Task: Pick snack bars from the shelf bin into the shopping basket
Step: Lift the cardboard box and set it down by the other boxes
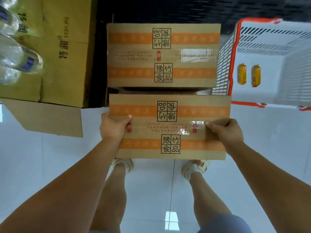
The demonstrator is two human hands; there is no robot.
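Two snack bars point(242, 74) in yellow wrappers lie side by side, slightly apart, on the bottom of the white, red-rimmed shopping basket point(222, 68) at the far right. Near the middle, both hands hold a taped carton point(170, 113) with orange bands. The left grip point(114, 126) clasps its left edge with the thumb on top, and the right grip point(223, 130) clasps its right edge the same way. A matching second carton point(163, 54) lies just beyond it. At the far left an open tan box point(58, 64) sits beside clear water bottles point(21, 61). Sandalled feet point(122, 163) stand on the white tiled floor point(50, 157).
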